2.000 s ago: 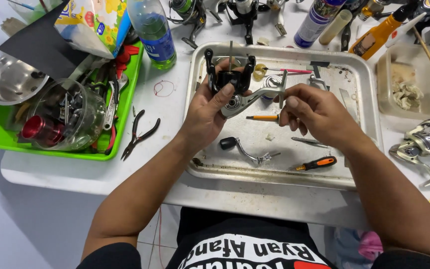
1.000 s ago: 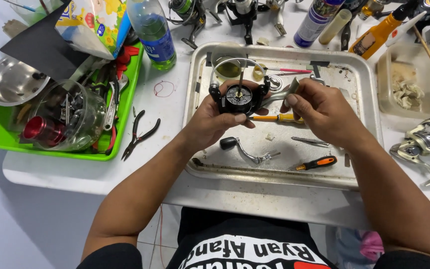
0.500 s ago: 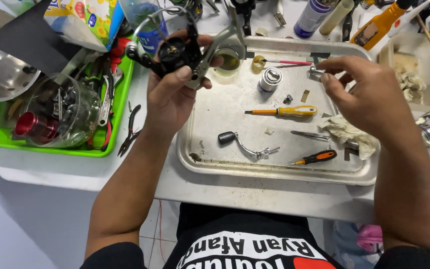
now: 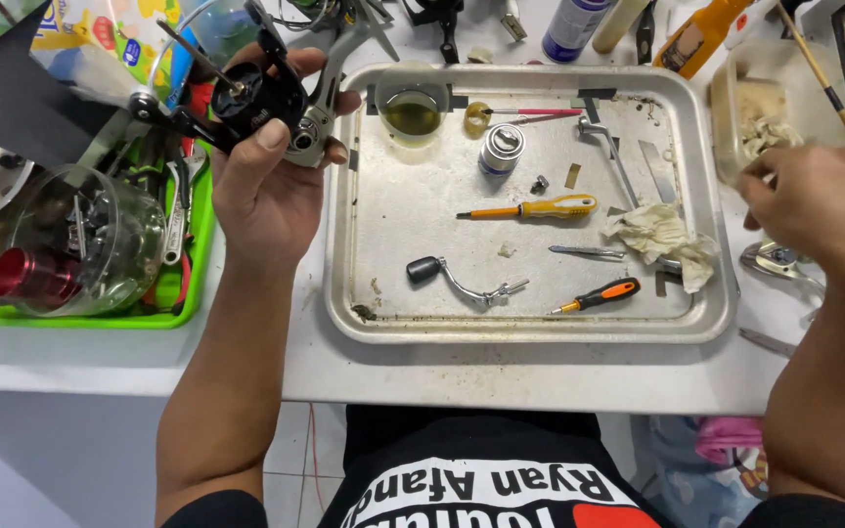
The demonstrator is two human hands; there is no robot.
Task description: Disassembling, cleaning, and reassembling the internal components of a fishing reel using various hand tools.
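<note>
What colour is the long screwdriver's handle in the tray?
Yellow, seen in the head view: screwdriver lying in the metal tray.

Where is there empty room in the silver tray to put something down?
The metal tray is bare on its left side, between the small cup of liquid and the crank handle. Another free strip lies between the yellow screwdriver and the orange screwdriver. The top right is crowded with small parts and a crumpled rag.

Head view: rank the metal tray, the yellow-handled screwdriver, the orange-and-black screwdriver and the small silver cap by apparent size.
1. Metal tray, by far the largest.
2. Yellow-handled screwdriver.
3. Orange-and-black screwdriver, clearly shorter.
4. Small silver cap, smallest; it stands upright, so its full height is unsure.
</note>
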